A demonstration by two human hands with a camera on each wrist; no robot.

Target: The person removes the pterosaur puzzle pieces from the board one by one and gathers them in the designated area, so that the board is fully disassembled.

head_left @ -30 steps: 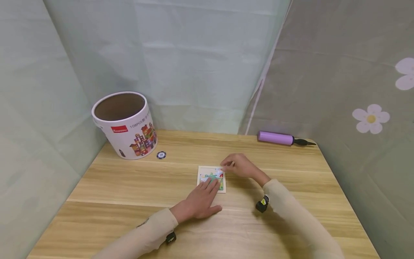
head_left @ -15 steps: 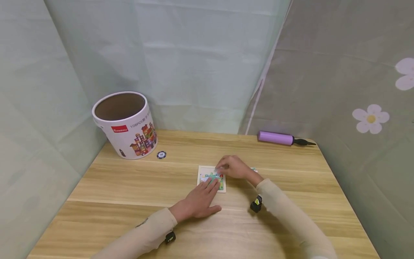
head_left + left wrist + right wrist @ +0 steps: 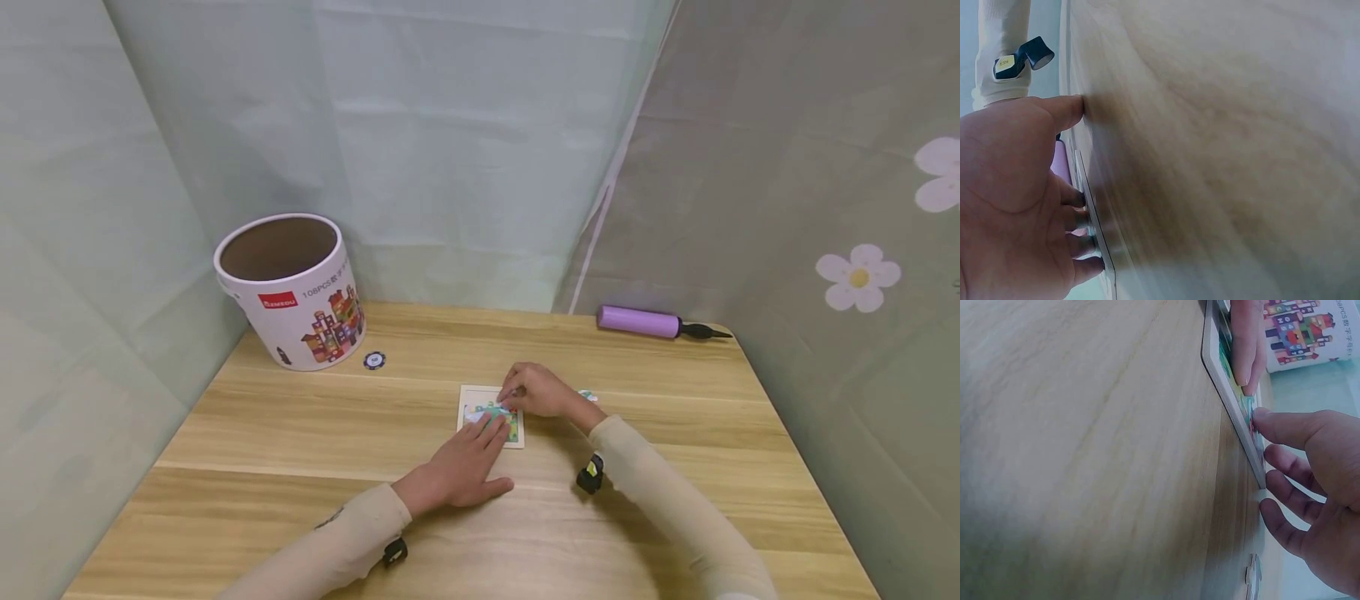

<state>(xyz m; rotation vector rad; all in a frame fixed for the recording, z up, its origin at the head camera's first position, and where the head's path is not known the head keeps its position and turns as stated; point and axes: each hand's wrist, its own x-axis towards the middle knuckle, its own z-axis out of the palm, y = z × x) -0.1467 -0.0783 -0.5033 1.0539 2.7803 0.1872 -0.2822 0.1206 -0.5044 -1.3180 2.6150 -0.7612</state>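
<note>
A small square jigsaw puzzle (image 3: 467, 400) in a pale tray lies mid-table, with a colourful green and blue picture partly covered by my hands. My left hand (image 3: 463, 467) lies across its lower part with straight fingers; in the left wrist view, the fingertips (image 3: 1088, 265) rest on the board and the thumb touches the table. At the upper right of the tray, my right hand (image 3: 542, 390) has curled fingers and pinches a puzzle piece, mostly hidden. From the right wrist, the thumb (image 3: 1282, 427) touches the picture. Another puzzle piece (image 3: 588, 395) lies beside the right wrist.
A white block bucket (image 3: 300, 325) stands at the back left, with a poker chip (image 3: 374, 360) near its base. A purple hand pump (image 3: 639, 322) lies along the back right edge of the wooden table (image 3: 300, 442). Cloth curtains (image 3: 465, 150) hang behind.
My right hand has moved slightly left and inward over the tray, shifting the pinched piece left and uncovering the loose piece beside the wrist. My left hand stays in place.
</note>
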